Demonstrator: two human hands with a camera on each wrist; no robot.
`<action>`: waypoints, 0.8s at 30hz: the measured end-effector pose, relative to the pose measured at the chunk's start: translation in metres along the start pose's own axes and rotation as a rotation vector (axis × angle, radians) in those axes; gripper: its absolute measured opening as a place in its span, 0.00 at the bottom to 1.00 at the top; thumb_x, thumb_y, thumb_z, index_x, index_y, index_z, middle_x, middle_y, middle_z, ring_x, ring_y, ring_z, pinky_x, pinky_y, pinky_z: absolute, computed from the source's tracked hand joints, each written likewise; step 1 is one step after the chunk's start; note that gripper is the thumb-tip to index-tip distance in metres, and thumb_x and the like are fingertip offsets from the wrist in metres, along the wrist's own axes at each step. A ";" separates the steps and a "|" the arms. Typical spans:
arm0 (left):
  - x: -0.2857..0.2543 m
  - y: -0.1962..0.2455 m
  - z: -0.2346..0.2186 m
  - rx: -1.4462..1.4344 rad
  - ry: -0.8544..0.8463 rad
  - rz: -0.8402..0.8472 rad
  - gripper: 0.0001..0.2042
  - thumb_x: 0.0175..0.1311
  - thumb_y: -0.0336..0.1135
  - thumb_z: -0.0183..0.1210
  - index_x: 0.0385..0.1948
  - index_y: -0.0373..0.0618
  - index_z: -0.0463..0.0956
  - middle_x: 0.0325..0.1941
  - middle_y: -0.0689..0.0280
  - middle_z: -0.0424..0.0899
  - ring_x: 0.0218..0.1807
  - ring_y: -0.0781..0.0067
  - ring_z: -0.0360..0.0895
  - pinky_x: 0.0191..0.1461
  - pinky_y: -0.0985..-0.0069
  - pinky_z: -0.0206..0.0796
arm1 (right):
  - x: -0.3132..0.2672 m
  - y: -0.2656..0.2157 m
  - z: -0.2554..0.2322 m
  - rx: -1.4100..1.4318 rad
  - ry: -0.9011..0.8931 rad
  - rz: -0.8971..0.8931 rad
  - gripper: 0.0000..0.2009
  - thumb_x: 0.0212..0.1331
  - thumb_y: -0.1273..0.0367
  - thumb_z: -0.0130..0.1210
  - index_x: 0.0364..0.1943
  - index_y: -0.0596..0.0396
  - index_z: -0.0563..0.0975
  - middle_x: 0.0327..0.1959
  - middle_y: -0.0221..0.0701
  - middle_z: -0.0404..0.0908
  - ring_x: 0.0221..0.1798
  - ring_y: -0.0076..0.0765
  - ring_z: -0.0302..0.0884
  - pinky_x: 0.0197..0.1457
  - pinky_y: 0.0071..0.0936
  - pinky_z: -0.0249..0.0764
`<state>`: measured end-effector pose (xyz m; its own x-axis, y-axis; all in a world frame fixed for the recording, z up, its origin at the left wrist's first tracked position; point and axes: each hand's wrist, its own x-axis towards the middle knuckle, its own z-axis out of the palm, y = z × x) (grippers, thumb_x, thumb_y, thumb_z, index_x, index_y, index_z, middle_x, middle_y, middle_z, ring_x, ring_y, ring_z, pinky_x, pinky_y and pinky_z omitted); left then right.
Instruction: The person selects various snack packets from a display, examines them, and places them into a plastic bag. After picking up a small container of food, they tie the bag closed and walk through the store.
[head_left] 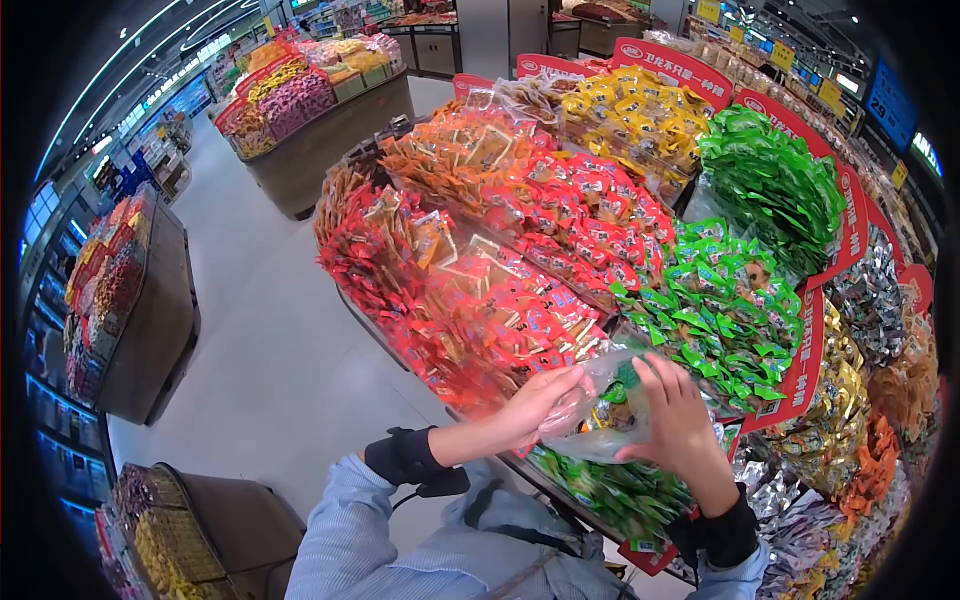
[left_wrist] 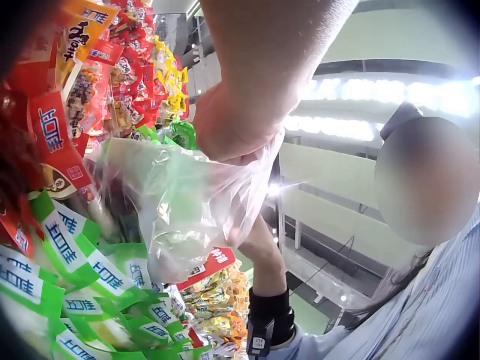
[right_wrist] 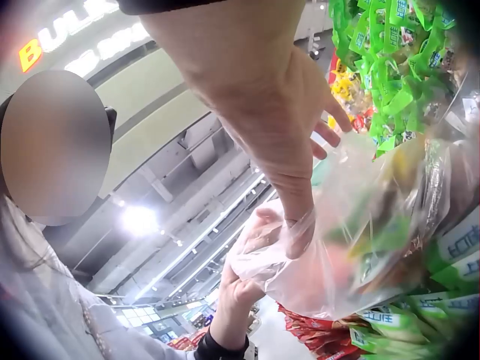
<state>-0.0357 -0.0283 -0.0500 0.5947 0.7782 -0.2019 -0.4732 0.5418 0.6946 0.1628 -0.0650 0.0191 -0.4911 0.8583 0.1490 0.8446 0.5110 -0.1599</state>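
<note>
A clear plastic bag (head_left: 598, 446) is stretched between the two hands above the bins of wrapped snacks. My left hand (head_left: 545, 402) grips the bunched edge of the bag on its left side. Opposite it, my right hand (head_left: 688, 425) has its fingers and thumb spread against the bag's mouth. In the right wrist view the thumb of the right hand (right_wrist: 277, 142) presses on the plastic, with the fingers extended. Green and yellow colours show through the bag (right_wrist: 345, 255). Close below are green snack packets (left_wrist: 97, 277), with red packets (head_left: 490, 300) to the left.
Orange packets (head_left: 455, 145), yellow packets (head_left: 635, 115) and more green packets (head_left: 770, 180) fill the bins further back. Red sign strips (head_left: 800, 370) edge the display. Silver and gold packets lie at the right. Grey floor (head_left: 265, 290) and other snack stands (head_left: 330, 130) are at the left.
</note>
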 end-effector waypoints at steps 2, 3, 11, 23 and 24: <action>-0.003 0.003 0.002 -0.006 -0.075 0.006 0.14 0.66 0.41 0.37 0.32 0.41 0.68 0.09 0.77 0.57 0.09 0.90 0.52 0.12 0.89 0.43 | -0.002 0.000 0.004 -0.010 -0.015 -0.008 0.48 0.21 0.53 0.66 0.54 0.54 0.57 0.54 0.39 0.57 0.56 0.45 0.54 0.57 0.37 0.55; -0.004 0.003 0.004 -0.012 -0.092 0.008 0.14 0.66 0.41 0.37 0.33 0.40 0.68 0.09 0.77 0.56 0.09 0.90 0.51 0.12 0.89 0.43 | -0.004 -0.002 0.002 -0.020 -0.016 -0.018 0.45 0.23 0.54 0.66 0.53 0.55 0.59 0.53 0.38 0.59 0.56 0.44 0.55 0.57 0.37 0.55; -0.016 -0.011 0.015 0.024 -0.058 0.141 0.15 0.66 0.40 0.37 0.40 0.40 0.68 0.09 0.78 0.55 0.09 0.90 0.50 0.12 0.89 0.43 | -0.001 -0.010 0.013 0.047 -0.053 -0.043 0.38 0.28 0.62 0.66 0.50 0.59 0.61 0.49 0.39 0.65 0.53 0.44 0.60 0.51 0.37 0.62; -0.022 0.008 -0.018 0.196 0.061 0.110 0.16 0.65 0.43 0.37 0.40 0.41 0.68 0.19 0.75 0.68 0.21 0.86 0.65 0.25 0.87 0.58 | 0.005 -0.022 0.008 0.099 0.069 -0.086 0.34 0.29 0.65 0.66 0.47 0.56 0.64 0.49 0.41 0.64 0.48 0.45 0.65 0.46 0.34 0.66; -0.022 0.011 -0.023 0.211 0.097 0.096 0.17 0.65 0.44 0.37 0.40 0.41 0.68 0.21 0.74 0.69 0.23 0.86 0.66 0.27 0.87 0.60 | 0.005 -0.027 0.006 0.157 0.113 -0.035 0.30 0.32 0.68 0.64 0.45 0.57 0.66 0.46 0.41 0.66 0.46 0.44 0.66 0.44 0.33 0.66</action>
<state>-0.0690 -0.0320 -0.0533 0.4838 0.8552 -0.1859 -0.3724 0.3934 0.8406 0.1359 -0.0740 0.0182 -0.4848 0.8338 0.2642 0.7797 0.5489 -0.3014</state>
